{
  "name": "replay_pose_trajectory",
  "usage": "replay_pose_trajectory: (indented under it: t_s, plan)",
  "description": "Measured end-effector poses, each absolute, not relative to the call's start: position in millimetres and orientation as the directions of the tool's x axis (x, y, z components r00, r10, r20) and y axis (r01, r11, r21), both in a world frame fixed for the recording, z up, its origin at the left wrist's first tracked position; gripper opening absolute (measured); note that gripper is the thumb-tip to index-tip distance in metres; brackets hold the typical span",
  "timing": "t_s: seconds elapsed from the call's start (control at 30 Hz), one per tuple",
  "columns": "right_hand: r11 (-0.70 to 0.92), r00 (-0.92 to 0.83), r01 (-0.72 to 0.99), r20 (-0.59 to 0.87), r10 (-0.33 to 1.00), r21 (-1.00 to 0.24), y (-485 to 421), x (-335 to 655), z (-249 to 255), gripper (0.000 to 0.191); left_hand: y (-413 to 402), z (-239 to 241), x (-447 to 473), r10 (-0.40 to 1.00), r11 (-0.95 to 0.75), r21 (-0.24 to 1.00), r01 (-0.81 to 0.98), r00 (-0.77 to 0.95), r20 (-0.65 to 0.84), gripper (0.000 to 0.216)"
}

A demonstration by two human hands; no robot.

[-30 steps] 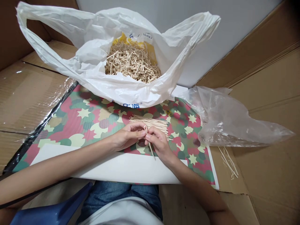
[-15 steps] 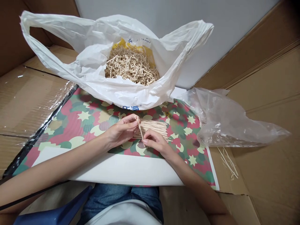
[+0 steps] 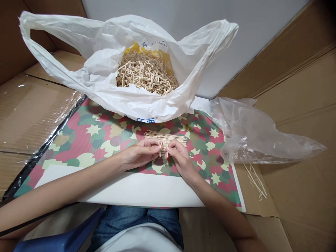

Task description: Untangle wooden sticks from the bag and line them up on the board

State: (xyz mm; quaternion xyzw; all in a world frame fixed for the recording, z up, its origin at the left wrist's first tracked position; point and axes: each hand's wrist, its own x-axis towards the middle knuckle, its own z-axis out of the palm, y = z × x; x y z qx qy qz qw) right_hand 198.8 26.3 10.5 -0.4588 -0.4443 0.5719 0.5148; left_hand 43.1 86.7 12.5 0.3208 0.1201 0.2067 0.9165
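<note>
Looped wooden stick (image 3: 160,148), thin and pale, held upright-tilted between the two hands at mid-frame, its small loop uppermost, above the near edge of a flat bundle of straight sticks. Left hand (image 3: 139,153): grip closed, fingertips pinching the stick from the left. Right hand (image 3: 180,159): grip closed, fingertips pressed to the stick from the right, so the two grips meet around it; the exact finger placement is partly hidden. Nearest the camera, a white shirt front (image 3: 139,239), blue denim jeans (image 3: 136,219) and a dark blue fabric (image 3: 65,238) lie below both forearms. Beyond them, a white paper sheet (image 3: 131,189) lies on a camouflage-print mat (image 3: 97,140) in pink, green and cream, under the wrists. The bundle of straight sticks (image 3: 165,137) lies on the mat, just past the fingers, its sticks side by side. Farther on, at the far edge of the mat, sits a white plastic bag (image 3: 105,59), its mouth open and handles spread, holding a heap of looped sticks (image 3: 147,74). To the right, a crumpled transparent plastic bag (image 3: 259,136) rests on the mat's edge, with a few loose sticks (image 3: 255,180) on brown cardboard (image 3: 296,105) beside it.
</note>
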Motion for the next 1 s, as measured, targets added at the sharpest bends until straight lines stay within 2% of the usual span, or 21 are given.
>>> replay_pose_trajectory:
  t_s: [0.17, 0.37, 0.5, 0.6, 0.67, 0.73, 0.8, 0.87, 0.93, 1.0]
  plan:
    - [-0.117, -0.078, -0.209, -0.102, 0.992, -0.971, 25.7, 196.8, 8.7, 0.012, 85.1, 5.0, 43.0, 0.405, 0.756, 0.604, -0.253, 0.905, -0.128, 0.010]
    - [-0.193, -0.161, -0.210, -0.161, 0.974, -0.958, 26.6, 197.8, 11.0, 0.016, 84.1, 4.6, 44.5, 0.412, 0.738, 0.624, -0.256, 0.904, -0.117, 0.007]
    - [-0.309, -0.258, -0.226, -0.249, 0.933, -0.924, 26.5, 199.0, 11.7, 0.015, 82.8, 2.5, 45.7, 0.417, 0.700, 0.667, -0.255, 0.904, -0.092, 0.008]
    - [-0.297, -0.236, -0.215, -0.246, 0.940, -0.930, 24.6, 198.6, 12.4, 0.014, 81.6, 3.3, 46.1, 0.458, 0.641, 0.725, -0.253, 0.884, -0.096, 0.012]
    - [-0.208, -0.162, -0.106, -0.190, 0.968, -0.972, 22.5, 198.4, 13.5, 0.013, 81.6, 6.4, 45.8, 0.521, 0.576, 0.786, -0.227, 0.842, -0.138, 0.014]
    - [-0.041, -0.063, 0.155, -0.052, 0.997, -0.987, 20.5, 198.7, 14.6, 0.011, 82.9, 11.0, 45.2, 0.593, 0.486, 0.860, -0.156, 0.782, -0.193, 0.016]
    - [0.174, -0.041, 0.474, 0.176, 0.984, -0.863, 19.2, 199.5, 14.7, 0.010, 85.5, 15.9, 44.5, 0.630, 0.384, 0.922, -0.049, 0.744, -0.223, 0.018]
    - [0.349, -0.146, 0.682, 0.347, 0.926, -0.643, 18.9, 200.1, 13.8, 0.011, 89.2, 20.1, 43.2, 0.628, 0.260, 0.964, 0.062, 0.748, -0.217, 0.021]
    - [0.445, -0.277, 0.763, 0.385, 0.880, -0.469, 19.3, 200.1, 13.1, 0.014, 92.8, 23.6, 40.9, 0.621, 0.096, 0.980, 0.175, 0.759, -0.196, 0.022]
    - [0.480, -0.353, 0.793, 0.359, 0.864, -0.375, 20.1, 199.4, 13.3, 0.016, 95.7, 26.7, 37.8, 0.635, -0.086, 0.957, 0.277, 0.755, -0.161, 0.021]
